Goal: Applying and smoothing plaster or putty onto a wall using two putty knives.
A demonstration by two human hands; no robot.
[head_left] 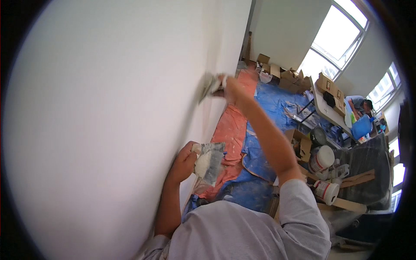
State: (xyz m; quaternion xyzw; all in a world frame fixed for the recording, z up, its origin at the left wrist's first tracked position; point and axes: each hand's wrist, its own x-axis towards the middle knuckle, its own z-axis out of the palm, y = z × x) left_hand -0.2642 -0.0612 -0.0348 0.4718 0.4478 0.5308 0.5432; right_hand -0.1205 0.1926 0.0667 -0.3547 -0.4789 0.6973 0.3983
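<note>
My left hand is closed around a flat metal hawk smeared with pale, lumpy filler, held beside the smooth white wall. Farther up, my right hand grips a putty knife, its blade pressed to the wall, long axis pointing away from me. Beyond lie orange and blue floor sheets, white tubs and cardboard boxes.
</note>
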